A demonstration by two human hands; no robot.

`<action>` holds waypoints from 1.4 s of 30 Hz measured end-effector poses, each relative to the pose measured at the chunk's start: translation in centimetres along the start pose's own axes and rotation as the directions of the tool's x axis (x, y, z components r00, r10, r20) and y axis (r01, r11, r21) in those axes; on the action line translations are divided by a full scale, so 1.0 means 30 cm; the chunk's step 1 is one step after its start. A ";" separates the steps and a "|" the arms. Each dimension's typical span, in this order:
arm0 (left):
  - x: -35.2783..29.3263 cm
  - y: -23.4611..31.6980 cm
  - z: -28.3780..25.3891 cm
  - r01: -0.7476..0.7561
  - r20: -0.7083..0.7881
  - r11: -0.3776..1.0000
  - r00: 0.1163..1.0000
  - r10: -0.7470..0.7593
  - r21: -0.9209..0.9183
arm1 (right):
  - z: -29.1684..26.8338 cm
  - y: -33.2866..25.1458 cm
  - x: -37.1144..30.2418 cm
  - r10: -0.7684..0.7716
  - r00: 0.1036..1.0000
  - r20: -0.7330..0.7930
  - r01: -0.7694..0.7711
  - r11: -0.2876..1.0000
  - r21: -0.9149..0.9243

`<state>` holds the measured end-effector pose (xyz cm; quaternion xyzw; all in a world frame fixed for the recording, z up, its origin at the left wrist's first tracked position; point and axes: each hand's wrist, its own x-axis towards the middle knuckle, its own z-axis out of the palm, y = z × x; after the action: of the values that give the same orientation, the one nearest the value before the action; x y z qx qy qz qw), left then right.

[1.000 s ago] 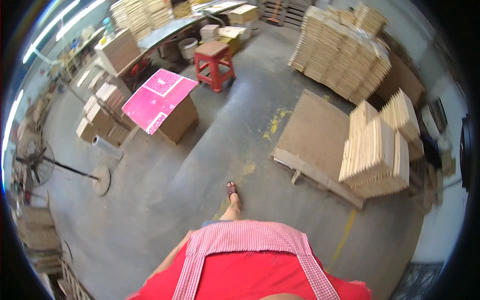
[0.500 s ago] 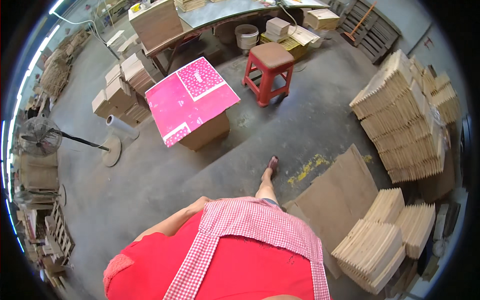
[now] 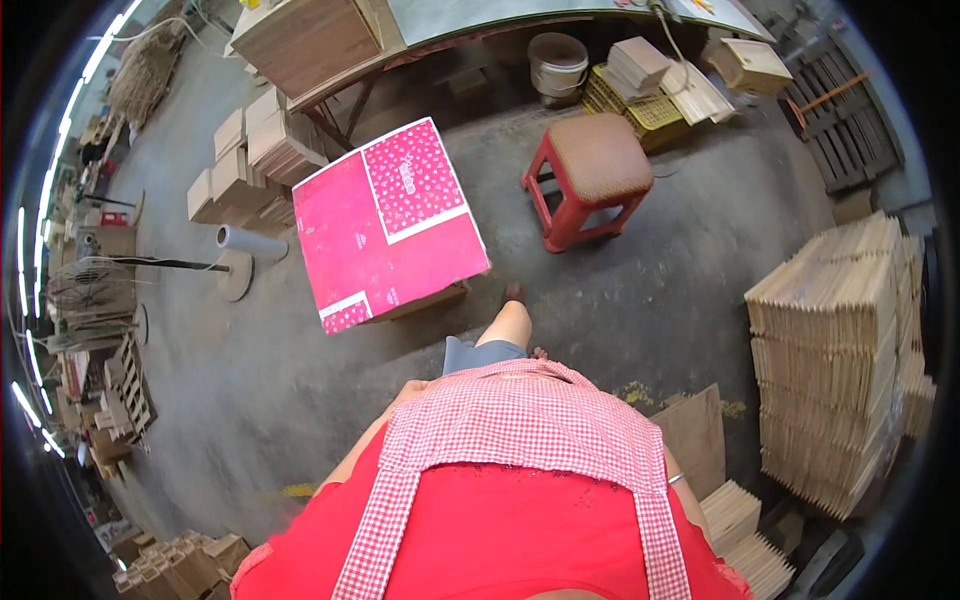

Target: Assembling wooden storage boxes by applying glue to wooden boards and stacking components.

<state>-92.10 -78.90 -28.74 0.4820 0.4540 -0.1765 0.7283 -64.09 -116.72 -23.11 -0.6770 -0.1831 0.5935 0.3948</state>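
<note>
I am standing on a grey concrete floor and see my red top and red-checked apron (image 3: 520, 430) from above. My left forearm runs up along the apron, and my left hand (image 3: 408, 392) rests at its upper edge, fingers hidden. Of my right arm only the wrist with a thin bracelet (image 3: 677, 480) shows; the hand is hidden behind my body. One bare leg (image 3: 505, 325) steps forward toward a big flat pink printed box (image 3: 385, 225) lying on a brown carton. Neither hand visibly holds anything.
A red plastic stool (image 3: 595, 170) stands ahead on the right, before a long table (image 3: 480, 15) with a bucket (image 3: 557, 62) and yellow crate (image 3: 640, 105) under it. Stacks of flat cardboard (image 3: 835, 340) rise on the right; small cartons (image 3: 250, 160) and a floor fan (image 3: 90, 285) stand left.
The view has swung and moved forward: the pink box and red stool are now much closer and nearer the centre, and the cardboard stacks have slid to the right edge.
</note>
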 end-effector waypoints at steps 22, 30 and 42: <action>0.561 1.001 -0.290 0.250 -0.415 0.941 0.899 -0.138 0.229 | -0.868 -0.935 1.478 -0.018 0.916 -0.400 -0.162 0.897 -0.411; 1.190 1.875 -0.613 0.138 -0.405 0.476 0.750 0.523 0.869 | -1.386 -1.069 2.243 -0.192 0.672 -0.715 -0.445 0.667 -0.597; 2.021 2.906 -0.464 -0.476 0.542 -0.261 0.755 0.368 0.840 | -1.598 -0.934 2.885 0.720 0.528 -0.451 -0.785 0.210 -0.583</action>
<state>-6.51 -14.71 -33.63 0.9635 -0.0456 -0.1962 0.1765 7.32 -52.50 -59.85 -0.7967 -0.0361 0.5515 -0.2446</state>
